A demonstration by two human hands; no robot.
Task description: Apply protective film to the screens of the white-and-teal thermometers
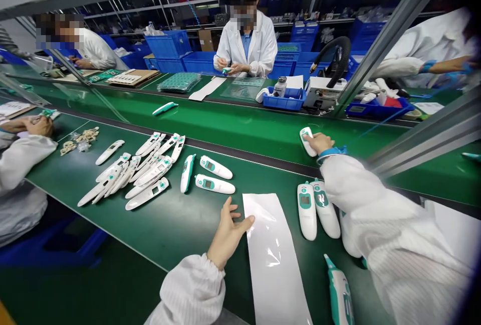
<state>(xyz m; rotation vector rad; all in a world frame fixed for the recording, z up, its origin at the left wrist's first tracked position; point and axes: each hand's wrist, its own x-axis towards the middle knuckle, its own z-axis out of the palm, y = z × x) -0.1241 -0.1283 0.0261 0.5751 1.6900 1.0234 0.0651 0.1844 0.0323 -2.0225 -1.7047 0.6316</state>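
Over the far green belt, my right hand [322,142] grips a white and green ear thermometer [306,145]. My left hand [228,234] has its fingers spread, the thumb at the left edge of a glossy white strip [267,257]. Just beyond it lie white thermometers with green-framed screens [215,184]. Below my right forearm are more of them, including a pair side by side [307,214] and one on its side with its green tip up [340,292]. My right sleeve partly covers another.
White thermometer shell halves [146,177] are heaped at left, near small beige parts [85,135]. One thermometer [165,108] rests on the green belt [225,127]. Opposite, a co-worker [248,46] handles a green part. Metal posts [391,29] and blue bins [284,99] stand around the belt.
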